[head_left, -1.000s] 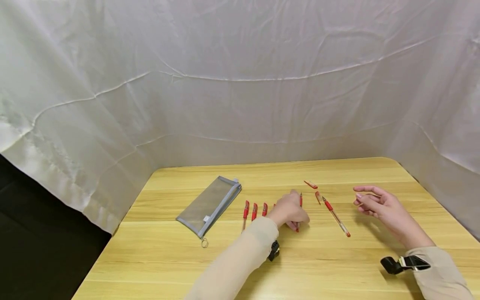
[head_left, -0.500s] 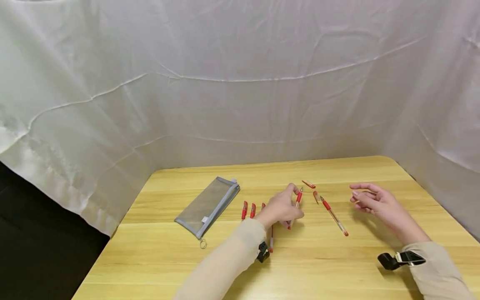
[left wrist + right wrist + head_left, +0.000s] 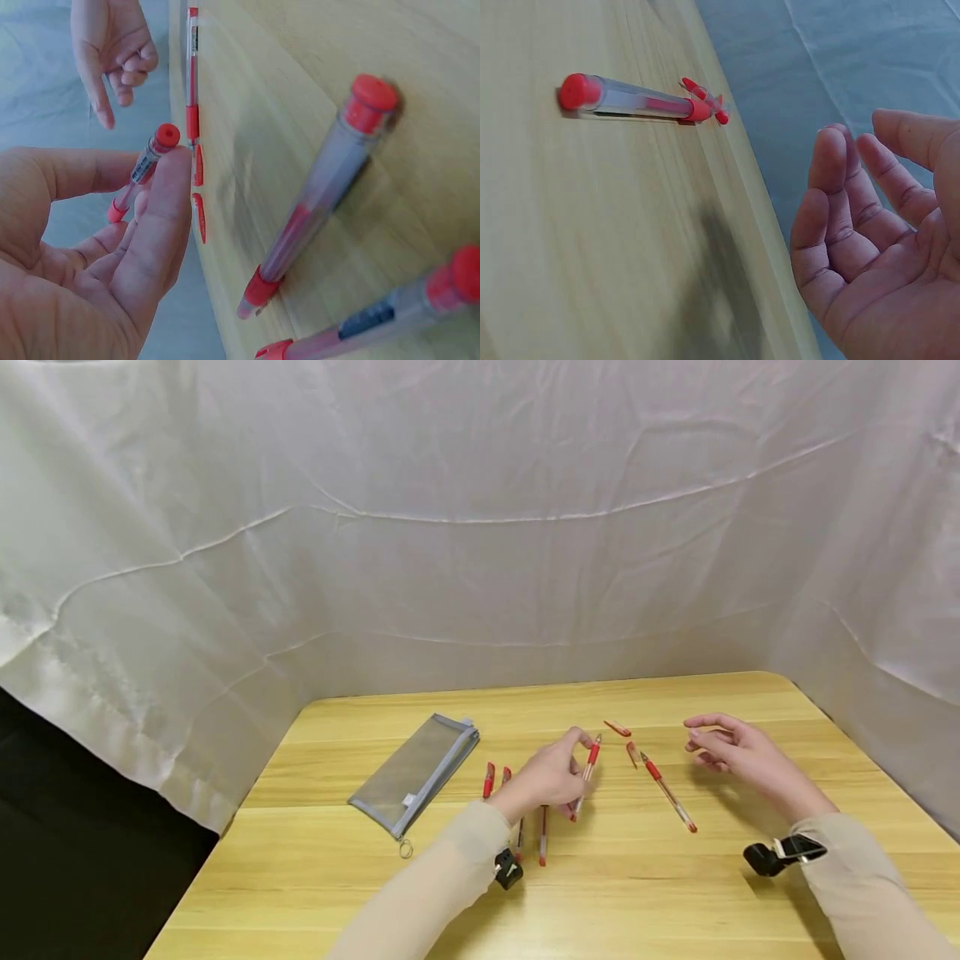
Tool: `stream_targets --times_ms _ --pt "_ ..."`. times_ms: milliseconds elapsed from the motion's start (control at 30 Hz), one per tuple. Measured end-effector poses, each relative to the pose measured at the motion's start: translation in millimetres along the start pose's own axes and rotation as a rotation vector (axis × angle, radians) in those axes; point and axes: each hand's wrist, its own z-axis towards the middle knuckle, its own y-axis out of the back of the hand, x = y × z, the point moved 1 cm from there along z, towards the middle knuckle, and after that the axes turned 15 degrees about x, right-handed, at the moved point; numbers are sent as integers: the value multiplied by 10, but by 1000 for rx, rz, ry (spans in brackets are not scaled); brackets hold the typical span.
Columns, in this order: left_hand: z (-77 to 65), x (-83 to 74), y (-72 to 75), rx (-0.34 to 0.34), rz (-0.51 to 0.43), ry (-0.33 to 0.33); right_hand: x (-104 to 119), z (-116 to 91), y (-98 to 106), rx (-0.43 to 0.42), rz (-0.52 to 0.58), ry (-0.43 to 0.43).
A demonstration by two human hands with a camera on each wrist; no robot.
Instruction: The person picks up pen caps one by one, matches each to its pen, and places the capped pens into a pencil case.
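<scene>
My left hand (image 3: 550,775) pinches an uncapped red gel pen (image 3: 588,772) between thumb and fingers, tip pointing away from me. The left wrist view shows its red end plug (image 3: 167,136) toward the camera. My right hand (image 3: 741,758) hovers at the right with fingers loosely bent and holds nothing. Between the hands lies another uncapped red gel pen (image 3: 668,792) on the table. Just beyond its tip are two loose pen caps, one nearer (image 3: 633,755) and one farther (image 3: 617,728). Several more red pens (image 3: 543,837) lie partly hidden under my left hand and forearm.
A grey mesh zip pouch (image 3: 411,774) with a ring on its zip lies flat to the left of the pens. The wooden table (image 3: 600,902) is bordered by a pale hanging cloth (image 3: 480,585) behind and at the sides.
My left hand has moved a little left and toward me, bringing the pen with it and tilting it. My right hand has shifted slightly left. The loose pen and caps have stayed put.
</scene>
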Motion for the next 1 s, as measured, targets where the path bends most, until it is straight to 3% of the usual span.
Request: stream_targets --times_ms 500,1000 --pt "-216 175 123 -7 -103 -71 282 425 -80 104 -123 -60" --pt "-385 311 196 -41 -146 -104 358 767 -245 141 -193 -99"
